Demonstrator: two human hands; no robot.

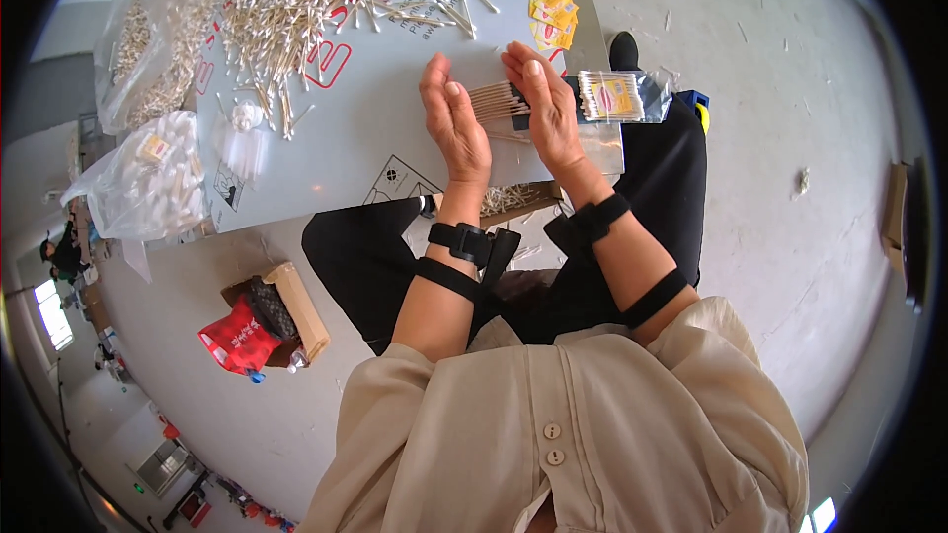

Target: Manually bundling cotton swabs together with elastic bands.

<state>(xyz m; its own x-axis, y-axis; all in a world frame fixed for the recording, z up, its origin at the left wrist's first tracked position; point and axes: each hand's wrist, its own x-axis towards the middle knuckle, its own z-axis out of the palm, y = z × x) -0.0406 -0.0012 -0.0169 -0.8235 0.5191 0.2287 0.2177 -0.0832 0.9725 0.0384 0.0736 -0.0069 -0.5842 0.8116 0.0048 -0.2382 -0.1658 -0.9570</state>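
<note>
My left hand [459, 128] and my right hand [553, 118] face each other over the near right part of the grey table [355, 128]. Between the palms lies a row of wooden-stemmed cotton swabs [496, 101], their stems running from one hand to the other. Fingers on both hands are fairly straight and pressed together, and they cover the swab tips. Just right of my right hand rests a filled clear pack of cotton swabs [610, 96] with a yellow label. Beyond the hands, several yellow label cards [553, 15] are fanned out.
A large heap of loose swabs [286, 10] covers the far left of the table. Beside it stand a clear bag of swabs [158, 49] and a bag of finished packs [153, 173]. Below the table edge is a box with swabs [518, 200]. A cardboard box [299, 311] sits on the floor.
</note>
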